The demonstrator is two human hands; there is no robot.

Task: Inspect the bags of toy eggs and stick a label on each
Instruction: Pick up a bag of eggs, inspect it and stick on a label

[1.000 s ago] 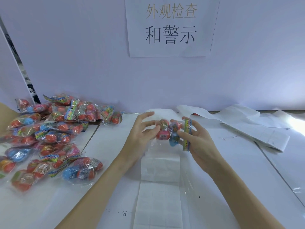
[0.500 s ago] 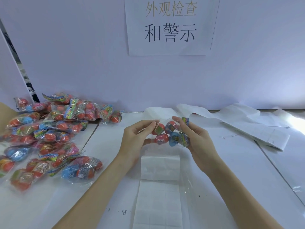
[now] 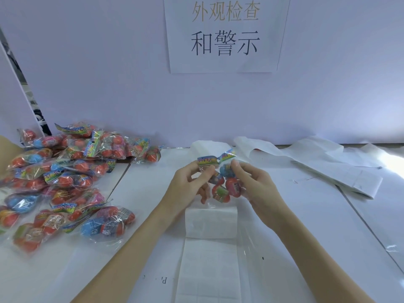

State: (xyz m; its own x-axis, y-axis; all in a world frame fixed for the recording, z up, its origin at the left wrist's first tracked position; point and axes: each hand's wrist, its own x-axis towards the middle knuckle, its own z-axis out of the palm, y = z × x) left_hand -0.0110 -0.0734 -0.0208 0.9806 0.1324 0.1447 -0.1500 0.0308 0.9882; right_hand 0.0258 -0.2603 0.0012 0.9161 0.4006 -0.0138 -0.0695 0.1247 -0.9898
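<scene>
1. Above the middle of the white table [image 3: 153, 215], a clear bag of toy eggs [image 3: 223, 184] is held up between both hands, with its printed header card [image 3: 215, 159] at the top and the eggs hanging below.
2. At 9 o'clock of the bag, the left hand [image 3: 188, 189] pinches the left end of the header card between thumb and forefinger; its other fingers curl beneath.
3. At 3 o'clock of the bag, the right hand [image 3: 258, 186] grips the right side just under the card, fingertips curled onto the plastic over a blue egg.
4. At 6 o'clock of the bag, a strip of white labels [image 3: 209, 248] lies flat on the table, running toward the near edge between the forearms.
5. At 9 o'clock of the hands, well apart, a pile of bagged eggs [image 3: 65, 176] covers the left part of the table.
6. At 2 o'clock, white backing paper strips [image 3: 328, 169] lie loosely against the wall.
7. At 12 o'clock, a paper sign [image 3: 225, 33] with printed characters is fixed to the wall.
</scene>
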